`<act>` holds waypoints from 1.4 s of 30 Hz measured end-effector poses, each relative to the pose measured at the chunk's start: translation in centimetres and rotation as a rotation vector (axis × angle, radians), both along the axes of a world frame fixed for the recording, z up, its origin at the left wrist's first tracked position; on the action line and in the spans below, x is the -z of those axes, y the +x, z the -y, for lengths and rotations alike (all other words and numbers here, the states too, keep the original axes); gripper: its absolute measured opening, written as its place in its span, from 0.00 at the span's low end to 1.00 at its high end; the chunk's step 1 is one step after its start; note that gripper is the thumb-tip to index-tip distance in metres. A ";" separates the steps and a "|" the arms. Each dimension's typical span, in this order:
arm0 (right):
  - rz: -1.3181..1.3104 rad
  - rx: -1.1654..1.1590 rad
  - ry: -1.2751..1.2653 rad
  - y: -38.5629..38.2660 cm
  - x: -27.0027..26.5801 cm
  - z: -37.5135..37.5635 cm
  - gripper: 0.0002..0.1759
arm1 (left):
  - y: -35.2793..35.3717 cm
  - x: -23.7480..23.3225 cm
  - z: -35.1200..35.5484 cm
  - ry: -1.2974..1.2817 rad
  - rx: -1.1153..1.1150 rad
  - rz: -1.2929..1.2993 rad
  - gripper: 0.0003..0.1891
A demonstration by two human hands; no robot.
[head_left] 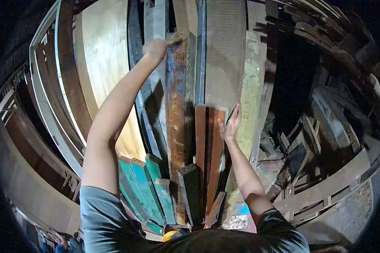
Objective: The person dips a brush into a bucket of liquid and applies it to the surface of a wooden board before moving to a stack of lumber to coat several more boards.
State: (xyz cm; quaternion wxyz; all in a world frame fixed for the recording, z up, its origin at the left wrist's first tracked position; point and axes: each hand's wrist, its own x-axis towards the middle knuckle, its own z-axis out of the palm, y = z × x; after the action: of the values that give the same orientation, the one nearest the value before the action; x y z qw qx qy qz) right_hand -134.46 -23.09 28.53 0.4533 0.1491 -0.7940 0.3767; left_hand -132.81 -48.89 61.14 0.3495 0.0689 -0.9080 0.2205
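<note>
My left hand [155,49] is raised high, its fingers closed at the top end of a tall, dark brown, weathered board [176,97]. The board stands upright with worn, stained patches down its face. Lower and to the right, my right hand [231,124] has its fingers stretched out. Its palm side rests against the edge of the reddish-brown boards [215,139], which stand side by side. Between the two hands' boards is a shorter dark post [189,185].
Teal-painted wood pieces [143,185] stand low at the left. Behind them leans a wide pale panel [107,50]. A grey-brown panel [225,55] and a yellowish peeling board [250,84] rise at the back. Broken planks [325,185] lie heaped on the right.
</note>
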 end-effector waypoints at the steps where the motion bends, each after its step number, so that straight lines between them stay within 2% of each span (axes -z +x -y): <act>1: 0.019 0.003 0.005 0.2 -0.1 0.0 0.58 | 0.2 1.3 1.3 0.048 -0.047 0.023 0.10; 2: 0.042 0.006 0.006 0.1 -0.1 0.0 0.58 | 0.4 2.7 2.7 0.097 -0.094 0.046 0.10; 4: 0.005 -0.004 0.004 -0.2 0.1 0.0 0.58 | 4.2 7.0 3.8 0.179 0.017 0.037 0.10; 7: -0.033 -0.050 0.000 -1.5 0.8 -0.3 0.56 | 10.6 15.2 4.2 0.512 -0.002 0.082 0.10; 8: -0.067 -0.077 -0.007 -1.8 1.1 -0.3 0.55 | 11.8 19.0 5.7 0.594 0.019 0.182 0.12; 9: -0.097 -0.102 -0.014 -1.9 1.4 -0.4 0.54 | 13.4 23.4 5.9 0.750 0.025 0.112 0.14; 10: -0.073 -0.132 -0.023 -1.7 1.3 -0.6 0.54 | 14.4 29.4 7.3 0.769 0.168 0.025 0.21; 11: -0.043 -0.161 -0.031 -1.1 0.8 -0.7 0.53 | 17.7 31.0 4.7 0.966 0.168 0.116 0.19; 12: -0.018 -0.190 -0.042 0.1 0.7 -0.9 0.52 | 19.0 35.4 4.8 1.088 0.244 0.185 0.15; 13: 0.010 -0.209 -0.065 2.0 0.7 -1.4 0.52 | 19.5 41.6 5.8 1.063 0.461 0.137 0.10; 14: 0.033 -0.228 -0.090 4.0 0.6 -1.7 0.51 | 22.6 41.4 2.6 1.354 0.388 0.238 0.16; 15: 0.046 -0.250 -0.115 5.5 0.8 -1.9 0.51 | 25.8 40.1 -0.1 1.548 0.289 0.417 0.15; 16: 0.132 -0.246 -0.166 7.9 2.4 -2.0 0.49 | 26.9 43.2 -0.2 1.778 0.255 0.593 0.14; 17: 0.184 -0.273 -0.192 10.3 4.2 -2.2 0.48 | 27.9 47.3 -0.4 1.700 0.381 0.535 0.14; 18: 0.074 -0.402 -0.204 12.5 7.1 -2.5 0.46 | 29.0 51.5 -0.6 1.615 0.500 0.475 0.14; 19: 0.312 -0.374 -0.202 15.1 10.1 -2.5 0.45 | 31.5 47.1 -3.3 1.957 0.394 0.576 0.16; 20: 0.327 -0.387 -0.199 17.3 14.0 -2.3 0.42 | 32.4 50.7 -3.8 2.090 0.295 0.579 0.16; 21: 0.474 -0.439 -0.293 19.0 19.6 -2.3 0.37 | 33.6 51.6 -5.0 2.243 0.287 0.531 0.16; 22: 0.602 -0.436 -0.224 22.3 21.7 -2.3 0.31 | 34.7 53.0 -6.0 2.283 0.249 0.503 0.16; 23: 0.726 -0.545 -0.280 23.0 28.6 -2.5 0.24 | 35.2 53.9 -6.7 2.318 0.208 0.471 0.16; 24: 0.918 -0.511 -0.038 25.0 30.3 -3.1 0.18 | 35.6 53.8 -7.5 2.399 0.172 0.471 0.17; 25: 0.973 -0.604 -0.185 27.0 31.2 -2.7 0.13 | 36.2 53.7 -8.1 2.478 0.129 0.466 0.18; 26: 1.118 -0.615 -0.226 27.7 38.2 -2.8 0.12 | 36.2 57.3 -8.2 2.440 0.236 0.455 0.20; 27: 1.204 -0.633 -0.191 28.1 41.8 -2.6 0.13 | 36.3 60.8 -7.9 2.582 0.370 0.492 0.20; 28: 1.289 -0.650 -0.151 28.6 45.2 -2.5 0.13 | 36.4 58.6 -8.8 2.594 0.259 0.460 0.20; 29: 1.306 -0.629 -0.055 29.1 44.4 -2.6 0.15 | 36.0 54.8 -10.4 2.602 0.151 0.428 0.20; 30: 1.317 -0.594 0.040 29.4 41.6 -2.3 0.17 | 35.9 52.7 -11.2 2.644 0.146 0.363 0.21; 33: 1.414 -0.634 0.147 30.7 32.1 -1.3 0.22 | 35.6 53.5 -11.6 2.668 0.350 0.332 0.23; 36: 1.706 -0.862 0.059 30.0 26.6 -1.5 0.34 | 35.3 53.5 -11.4 2.522 0.196 0.396 0.20; 37: 1.696 -0.898 0.018 29.8 26.4 -1.6 0.33 | 35.2 53.5 -11.3 2.470 0.149 0.417 0.19; 38: 1.685 -0.935 -0.023 29.7 26.2 -1.6 0.31 | 35.3 53.4 -11.3 2.494 0.251 0.428 0.19; 41: 1.694 -0.821 -0.267 30.5 25.1 -0.7 0.37 | 35.4 55.8 -10.4 2.534 0.358 0.513 0.21; 42: 1.705 -0.771 -0.262 30.6 24.0 -0.6 0.38 | 35.4 55.1 -10.5 2.511 0.343 0.512 0.21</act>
State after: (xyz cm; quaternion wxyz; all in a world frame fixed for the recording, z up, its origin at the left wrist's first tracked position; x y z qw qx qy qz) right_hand -103.86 -22.52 4.55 -0.4229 0.0235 -0.7049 0.5689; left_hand -97.38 -38.34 6.08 -0.1133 0.1876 -0.5306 -0.8188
